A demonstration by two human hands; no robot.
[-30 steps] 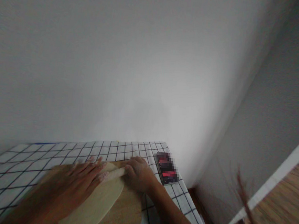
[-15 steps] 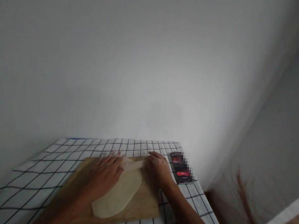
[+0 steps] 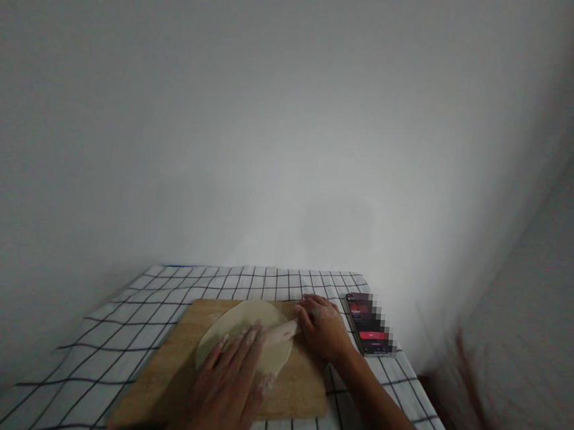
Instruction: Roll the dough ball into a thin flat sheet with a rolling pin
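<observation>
One wooden board (image 3: pixel 302 395) rests on checked cloth (image 3: pixel 108 340) (grey wall (image 3: pixel 274 121) behind).

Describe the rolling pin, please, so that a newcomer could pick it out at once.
Find the checked tablecloth, then the wooden board on it, then the flat dough on that. Across the dough, running into the right hand, is the rolling pin: a slim, pale rod, unlike the broad, flat dough.

Wall (image 3: pixel 255 120): dim, grainy grey, palest right of centre, darker toward the edges
Board (image 3: pixel 161 371): soft shadow, near left
Phone (image 3: pixel 364 326): right side pixelated
Brown shape (image 3: pixel 472 382): blurred, near right
</observation>
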